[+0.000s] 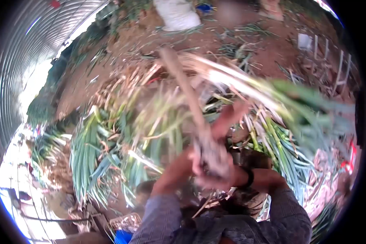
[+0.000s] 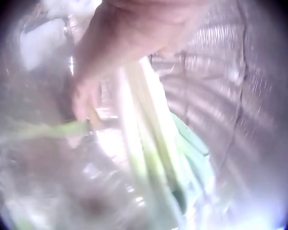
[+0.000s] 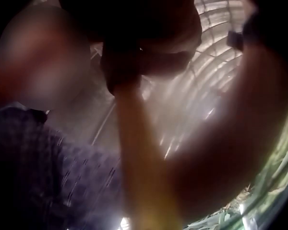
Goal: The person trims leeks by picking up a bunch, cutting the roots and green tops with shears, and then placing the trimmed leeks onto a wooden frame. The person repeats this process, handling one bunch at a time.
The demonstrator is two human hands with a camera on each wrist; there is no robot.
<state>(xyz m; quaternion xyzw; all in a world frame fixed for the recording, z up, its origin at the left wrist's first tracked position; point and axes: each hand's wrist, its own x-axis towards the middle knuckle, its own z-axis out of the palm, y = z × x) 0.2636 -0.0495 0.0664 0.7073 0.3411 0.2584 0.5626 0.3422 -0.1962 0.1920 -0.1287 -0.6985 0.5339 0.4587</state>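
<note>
Wooden stick (image 1: 184,83) tilts toward eleven o'clock, its lower end clamped in the right hand (image 1: 213,168). Hands apart, the left (image 1: 231,118) reaches one o'clock beside blurred green onions (image 1: 272,95) fanning toward three, its grip impossible to tell.

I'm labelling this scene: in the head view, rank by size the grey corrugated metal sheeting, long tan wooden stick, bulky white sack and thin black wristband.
1. Corrugated metal sheeting
2. Wooden stick and white sack, unranked: the stick looks longer, the sack wider, and the stick is nearer the camera
3. Black wristband
</note>
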